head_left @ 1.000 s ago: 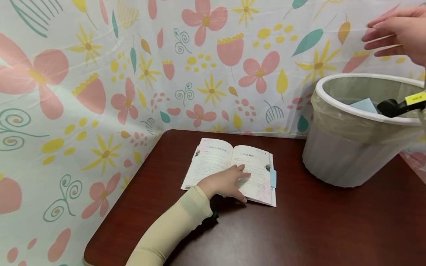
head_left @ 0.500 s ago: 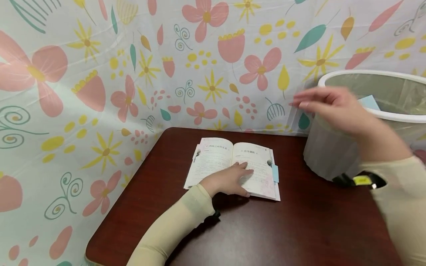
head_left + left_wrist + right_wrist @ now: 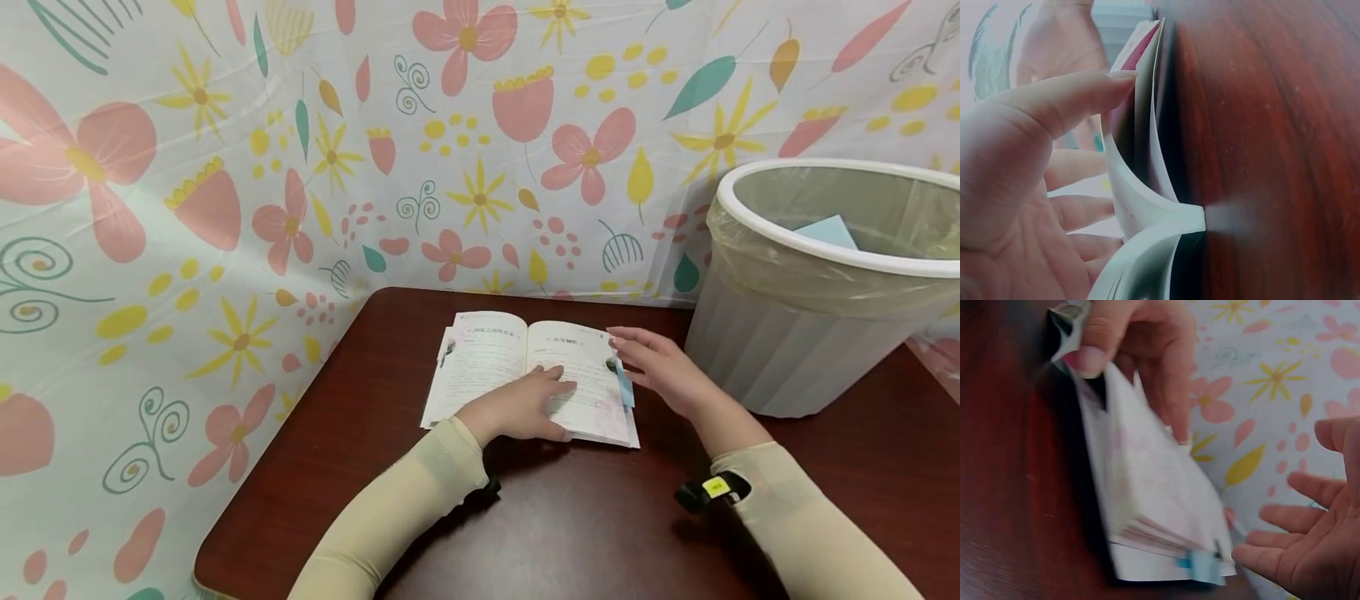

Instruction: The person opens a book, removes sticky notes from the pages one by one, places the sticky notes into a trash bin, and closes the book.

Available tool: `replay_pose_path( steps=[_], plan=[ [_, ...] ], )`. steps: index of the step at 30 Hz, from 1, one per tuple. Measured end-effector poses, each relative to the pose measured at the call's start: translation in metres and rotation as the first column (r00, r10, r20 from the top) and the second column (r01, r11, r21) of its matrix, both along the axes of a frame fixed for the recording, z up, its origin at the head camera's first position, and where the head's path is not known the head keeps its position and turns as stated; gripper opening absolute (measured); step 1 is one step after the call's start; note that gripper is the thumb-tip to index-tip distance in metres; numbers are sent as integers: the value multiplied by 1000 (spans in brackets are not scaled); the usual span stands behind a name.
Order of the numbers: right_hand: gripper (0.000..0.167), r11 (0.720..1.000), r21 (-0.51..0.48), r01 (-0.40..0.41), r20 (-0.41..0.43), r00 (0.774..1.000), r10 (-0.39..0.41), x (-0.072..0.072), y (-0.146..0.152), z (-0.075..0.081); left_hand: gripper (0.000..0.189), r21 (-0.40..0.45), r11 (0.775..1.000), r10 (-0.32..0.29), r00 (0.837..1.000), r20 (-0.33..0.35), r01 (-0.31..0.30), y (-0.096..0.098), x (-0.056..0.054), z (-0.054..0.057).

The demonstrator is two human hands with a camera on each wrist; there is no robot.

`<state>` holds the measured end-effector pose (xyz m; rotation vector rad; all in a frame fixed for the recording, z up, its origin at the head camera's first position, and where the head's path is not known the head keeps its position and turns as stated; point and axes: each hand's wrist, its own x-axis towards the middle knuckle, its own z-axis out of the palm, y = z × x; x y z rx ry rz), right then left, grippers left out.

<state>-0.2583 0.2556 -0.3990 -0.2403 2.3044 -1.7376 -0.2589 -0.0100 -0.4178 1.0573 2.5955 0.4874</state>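
Note:
An open book with printed text lies on the dark red table. My left hand rests across its right-hand page with fingers spread. In the left wrist view, that hand's thumb lies along the book's lower edge, against the page edges. A light blue sticky tab juts from the book's right edge; it shows in the right wrist view as a pale blue strip. Beside that edge is my right hand, fingers extended and holding nothing. Whether its fingertips touch the page, I cannot tell.
A grey bin with a white rim and clear liner stands on the table at the right, with a light blue piece inside. A flower-patterned curtain hangs behind and left of the table.
My right hand has come down and left from above the bin to the book's right edge. The left hand stays on the page. The view has shifted slightly.

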Motion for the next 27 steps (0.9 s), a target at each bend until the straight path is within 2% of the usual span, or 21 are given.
replay_pose_path(
  steps=[5,9,13,19,25,27],
  plan=[
    [78,993,-111,47,113,993,-34,0,-6,-15,82,15,1000,-1,1000,0,1,1,0,0],
    [76,978,-197,68,160,986,-36,3,-8,-22,82,31,1000,2,1000,2,-2,1,-1,-3],
    [74,955,-272,122,205,977,-66,5,-7,-27,82,39,999,3,1000,1,-3,2,-2,-5],
    [72,899,-386,205,283,954,-96,1,-3,-29,83,38,999,6,1000,-11,-5,0,-3,-6],
    [59,802,-512,308,365,923,-121,-1,7,-33,85,44,999,-1,1000,-18,2,1,-2,-6],
    [58,783,-528,330,381,915,-130,-1,9,-33,85,46,999,-4,1000,-23,5,2,-2,-7]
  ],
)
